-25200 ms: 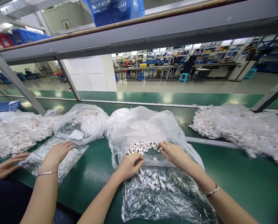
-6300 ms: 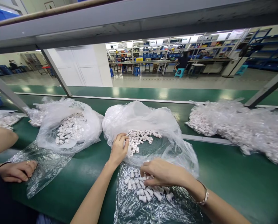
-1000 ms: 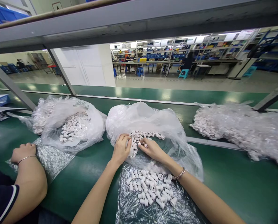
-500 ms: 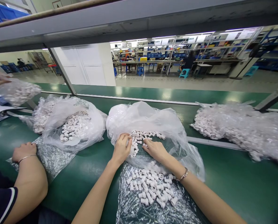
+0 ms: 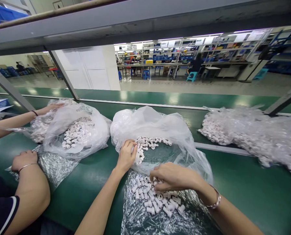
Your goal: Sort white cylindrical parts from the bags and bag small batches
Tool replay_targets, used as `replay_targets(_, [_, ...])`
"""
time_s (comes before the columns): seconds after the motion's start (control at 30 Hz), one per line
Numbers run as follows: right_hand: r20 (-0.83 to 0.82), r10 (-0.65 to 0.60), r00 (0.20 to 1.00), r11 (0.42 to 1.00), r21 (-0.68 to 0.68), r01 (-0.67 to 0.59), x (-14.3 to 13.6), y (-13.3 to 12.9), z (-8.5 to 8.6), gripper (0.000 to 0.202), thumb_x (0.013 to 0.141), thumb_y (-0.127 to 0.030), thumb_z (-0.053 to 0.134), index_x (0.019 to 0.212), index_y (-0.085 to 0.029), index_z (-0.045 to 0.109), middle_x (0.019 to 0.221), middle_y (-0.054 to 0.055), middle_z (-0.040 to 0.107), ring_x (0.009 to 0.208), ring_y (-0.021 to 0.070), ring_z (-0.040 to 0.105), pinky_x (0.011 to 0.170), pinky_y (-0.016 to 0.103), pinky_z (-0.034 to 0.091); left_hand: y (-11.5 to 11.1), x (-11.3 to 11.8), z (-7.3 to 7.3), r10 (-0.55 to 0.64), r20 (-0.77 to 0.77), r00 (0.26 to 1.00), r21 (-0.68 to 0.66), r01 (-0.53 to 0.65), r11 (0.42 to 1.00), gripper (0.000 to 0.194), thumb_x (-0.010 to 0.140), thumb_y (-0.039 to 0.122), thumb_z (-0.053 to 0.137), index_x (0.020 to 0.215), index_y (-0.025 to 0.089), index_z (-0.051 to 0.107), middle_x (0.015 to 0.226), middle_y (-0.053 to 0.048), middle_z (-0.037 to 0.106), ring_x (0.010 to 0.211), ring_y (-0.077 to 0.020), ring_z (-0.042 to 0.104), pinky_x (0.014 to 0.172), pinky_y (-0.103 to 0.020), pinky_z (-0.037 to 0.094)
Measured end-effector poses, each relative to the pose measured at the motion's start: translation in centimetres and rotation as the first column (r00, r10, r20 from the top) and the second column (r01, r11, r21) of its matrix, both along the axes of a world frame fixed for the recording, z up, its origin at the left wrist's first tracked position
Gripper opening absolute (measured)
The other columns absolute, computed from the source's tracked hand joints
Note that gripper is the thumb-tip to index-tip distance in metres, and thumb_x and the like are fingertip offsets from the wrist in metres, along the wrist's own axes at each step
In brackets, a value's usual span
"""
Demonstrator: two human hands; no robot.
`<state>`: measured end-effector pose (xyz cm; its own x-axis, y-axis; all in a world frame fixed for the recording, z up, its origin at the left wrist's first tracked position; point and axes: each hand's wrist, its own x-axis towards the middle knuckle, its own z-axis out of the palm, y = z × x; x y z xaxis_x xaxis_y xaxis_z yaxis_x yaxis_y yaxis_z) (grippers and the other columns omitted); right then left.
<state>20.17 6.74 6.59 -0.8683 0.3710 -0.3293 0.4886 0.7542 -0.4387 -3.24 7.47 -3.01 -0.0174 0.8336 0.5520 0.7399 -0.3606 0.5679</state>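
My left hand (image 5: 128, 154) grips the left side of a clear plastic bag's (image 5: 157, 119) opening, its fingertips beside white plastic pipe fittings (image 5: 145, 142) inside. Over a loose pile of the same white fittings (image 5: 157, 202) hovers my right hand (image 5: 172, 176). Its fingers are bent downward with the thumb apart, and fittings show in the gap. The hand covers part of the pile, so contact with single pieces is hard to make out. The pile lies on a silvery crinkled plastic sheet (image 5: 140, 225) in front of the bag.
To the left, another open bag of fittings (image 5: 96, 130) stands near a co-worker's hands (image 5: 25, 160). Filled bags (image 5: 245, 130) lie at the right on the green table (image 5: 248, 182). A grey shelf beam (image 5: 135, 26) crosses above, with slanted posts (image 5: 63, 75) at the sides.
My right hand has drawn back from the bag to above the loose pile. My left hand keeps its place. The co-worker's raised hand has set a bag down and rests on it.
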Motion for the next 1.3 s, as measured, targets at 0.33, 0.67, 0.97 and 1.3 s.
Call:
replay_targets(0.33, [-0.283, -0.560, 0.779, 0.748, 0.231, 0.622, 0.0, 8.6, -5.8, 0.040, 0.093, -0.036, 0.039, 0.125, -0.019, 0.055, 0.125, 0.009, 0.056, 0.089, 0.0085, 0.055, 0.072, 0.018, 0.034, 0.0, 0.0, 0.0, -0.006, -0.005, 1.000, -0.010, 0.006, 1.000, 0.016, 0.098, 0.022, 0.044, 0.101, 0.019, 0.059, 0.114, -0.009, 0.059, 0.112, -0.0221, 0.054, 0.099, -0.039, 0.042])
replay_targets(0.67, [-0.347, -0.550, 0.759, 0.781, 0.109, 0.616, 0.7, 9.7, -7.7, 0.037, 0.087, -0.041, 0.046, 0.112, -0.018, 0.061, 0.107, 0.004, 0.062, 0.083, 0.0053, 0.053, 0.073, 0.016, 0.034, 0.1, 0.0, -0.3, -0.012, -0.002, 1.000, -0.008, 0.012, 1.000, 0.016, 0.098, 0.022, 0.045, 0.101, 0.018, 0.060, 0.113, -0.009, 0.059, 0.111, -0.0228, 0.054, 0.100, -0.041, 0.042])
replay_targets(0.97, [-0.316, -0.587, 0.745, 0.809, -0.212, 0.548, 0.6, 9.1, -6.0, 0.044, 0.094, -0.044, 0.024, 0.110, -0.012, 0.050, 0.098, 0.007, 0.062, 0.076, 0.0036, 0.055, 0.071, 0.015, 0.045, -0.1, 0.1, 0.1, -0.018, -0.002, 1.000, -0.015, 0.018, 1.000, 0.016, 0.098, 0.023, 0.043, 0.102, 0.018, 0.059, 0.114, -0.009, 0.059, 0.111, -0.0222, 0.054, 0.099, -0.039, 0.042])
replay_targets(1.3, [-0.127, -0.262, 0.957, 0.961, 0.062, 0.271, -0.5, 5.4, -5.9, 0.042, 0.085, -0.056, 0.052, 0.096, -0.015, 0.054, 0.090, 0.002, 0.057, 0.068, 0.0031, 0.035, 0.063, 0.017, 0.023, 0.1, 0.0, -0.1, -0.015, -0.001, 1.000, -0.008, 0.015, 1.000, 0.016, 0.098, 0.022, 0.044, 0.102, 0.018, 0.059, 0.113, -0.009, 0.059, 0.112, -0.0221, 0.054, 0.100, -0.040, 0.042])
